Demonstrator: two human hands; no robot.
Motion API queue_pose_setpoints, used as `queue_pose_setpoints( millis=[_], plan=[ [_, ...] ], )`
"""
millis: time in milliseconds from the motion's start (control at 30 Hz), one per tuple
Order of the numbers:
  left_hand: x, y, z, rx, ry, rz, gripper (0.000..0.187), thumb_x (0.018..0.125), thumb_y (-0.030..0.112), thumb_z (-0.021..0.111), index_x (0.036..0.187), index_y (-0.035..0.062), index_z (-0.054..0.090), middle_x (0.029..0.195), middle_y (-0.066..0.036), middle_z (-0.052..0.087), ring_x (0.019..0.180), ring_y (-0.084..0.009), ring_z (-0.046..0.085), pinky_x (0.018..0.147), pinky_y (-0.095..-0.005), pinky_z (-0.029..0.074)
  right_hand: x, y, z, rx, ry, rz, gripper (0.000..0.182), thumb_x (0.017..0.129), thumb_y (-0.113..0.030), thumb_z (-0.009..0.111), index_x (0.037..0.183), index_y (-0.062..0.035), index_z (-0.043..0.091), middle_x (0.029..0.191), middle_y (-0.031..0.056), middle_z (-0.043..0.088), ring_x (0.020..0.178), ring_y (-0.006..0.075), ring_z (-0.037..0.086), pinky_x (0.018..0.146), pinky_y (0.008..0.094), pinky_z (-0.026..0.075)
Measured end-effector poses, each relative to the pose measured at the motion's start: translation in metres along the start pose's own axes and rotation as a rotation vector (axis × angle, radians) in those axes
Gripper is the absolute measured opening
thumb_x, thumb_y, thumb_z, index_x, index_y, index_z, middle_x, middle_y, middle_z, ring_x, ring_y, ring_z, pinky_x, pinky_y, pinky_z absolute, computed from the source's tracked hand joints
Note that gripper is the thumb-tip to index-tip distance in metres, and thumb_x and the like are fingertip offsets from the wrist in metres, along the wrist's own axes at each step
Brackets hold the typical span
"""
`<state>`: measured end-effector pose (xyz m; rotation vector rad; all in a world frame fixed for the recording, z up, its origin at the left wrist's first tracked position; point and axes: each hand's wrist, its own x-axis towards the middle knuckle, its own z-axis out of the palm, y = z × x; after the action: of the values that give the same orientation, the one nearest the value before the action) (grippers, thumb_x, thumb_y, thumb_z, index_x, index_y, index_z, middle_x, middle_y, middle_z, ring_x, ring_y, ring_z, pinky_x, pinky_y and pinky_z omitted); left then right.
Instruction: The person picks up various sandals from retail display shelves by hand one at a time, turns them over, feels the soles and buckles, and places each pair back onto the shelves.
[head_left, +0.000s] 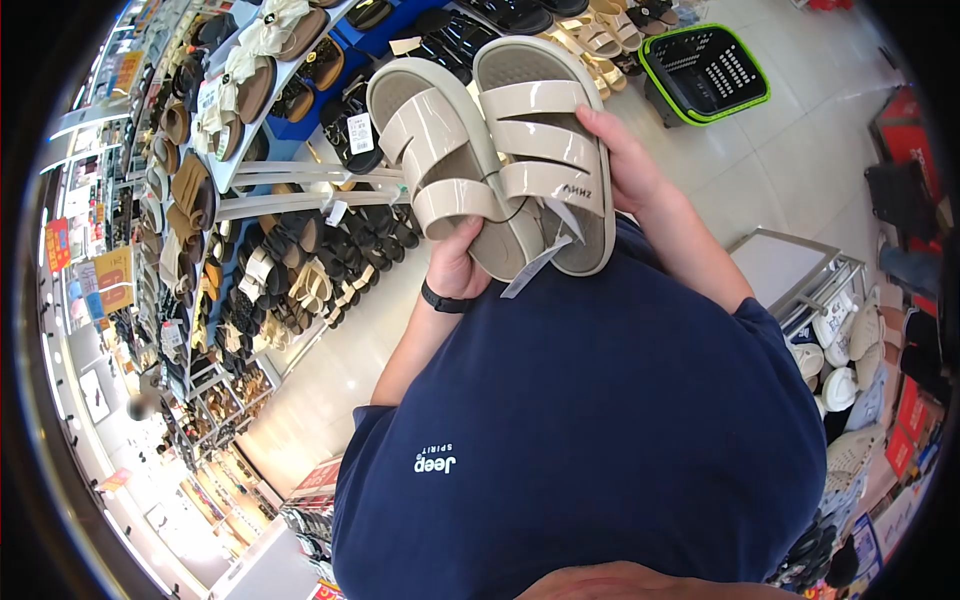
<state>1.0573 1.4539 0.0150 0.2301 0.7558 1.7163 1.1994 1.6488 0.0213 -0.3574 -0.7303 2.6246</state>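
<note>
A pair of beige slide sandals (530,160) is held up in front of my chest, soles side by side and straps facing me. A thin dark loop joins the two sandals, and a white paper tag (536,268) hangs between them. My left hand (458,265), with a dark band on the wrist, grips the left sandal low at its outer side. My right hand (630,165) is closed on the outer edge of the right sandal, thumb over a strap. Most fingers of both hands are hidden behind the soles.
Shelves of sandals (260,90) run along the left, with white rails (310,190) jutting out beside the held pair. A black basket with a green rim (706,75) stands on the tiled floor (735,155). To the right is a metal-framed stand (785,265) near white shoes (832,318).
</note>
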Motion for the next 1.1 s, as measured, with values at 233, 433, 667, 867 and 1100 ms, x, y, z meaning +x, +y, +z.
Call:
queue_pose_setpoints(
  millis=[233,433,667,867,1100],
  plan=[
    [0.007,0.017,0.010,0.183,-0.013,0.052,0.055,0.083,0.000,0.055,0.135,-0.0027,0.037,0.130,-0.018,0.051,0.120,-0.0299,0.053,0.102,-0.0436,0.044,0.008,-0.005,0.005,0.162,0.086,-0.004,0.051,0.098,-0.042,0.037,0.128,-0.0023,0.051,0.118,0.0143,0.062,0.103,0.0248,0.064,0.092,0.0390,0.051],
    [0.010,0.023,0.017,-0.041,-0.060,-0.007,0.066,0.083,0.018,0.061,0.139,-0.0016,0.033,0.131,-0.019,0.050,0.122,-0.0322,0.051,0.104,-0.0447,0.041,0.011,-0.003,0.005,0.275,0.006,0.042,0.055,0.098,-0.046,0.034,0.128,-0.0033,0.051,0.119,0.0145,0.062,0.104,0.0263,0.063,0.092,0.0410,0.051],
    [0.010,0.017,0.016,-0.231,-0.038,-0.060,0.062,0.080,0.025,0.057,0.134,0.0002,0.042,0.130,-0.016,0.055,0.119,-0.0320,0.054,0.103,-0.0468,0.040,0.023,0.012,0.004,0.254,0.149,0.086,0.057,0.098,-0.049,0.034,0.127,-0.0043,0.052,0.119,0.0143,0.062,0.104,0.0260,0.063,0.092,0.0411,0.051],
    [0.010,0.006,0.011,-0.178,0.039,-0.114,0.065,0.076,0.019,0.059,0.134,-0.0007,0.040,0.129,-0.019,0.054,0.119,-0.0344,0.053,0.102,-0.0519,0.042,0.040,-0.009,0.007,0.122,0.100,0.091,0.047,0.099,-0.041,0.041,0.121,-0.0025,0.057,0.109,0.0117,0.067,0.092,0.0203,0.067,0.083,0.0338,0.054],
    [0.007,0.008,0.022,-0.141,-0.218,-0.085,0.065,0.078,0.014,0.068,0.135,0.0007,0.039,0.132,-0.016,0.052,0.123,-0.0304,0.050,0.106,-0.0434,0.039,0.061,-0.043,0.037,-0.319,-0.086,-0.109,0.044,0.099,-0.034,0.045,0.126,-0.0004,0.051,0.115,0.0081,0.060,0.103,0.0155,0.055,0.089,0.0300,0.044]
  ],
)
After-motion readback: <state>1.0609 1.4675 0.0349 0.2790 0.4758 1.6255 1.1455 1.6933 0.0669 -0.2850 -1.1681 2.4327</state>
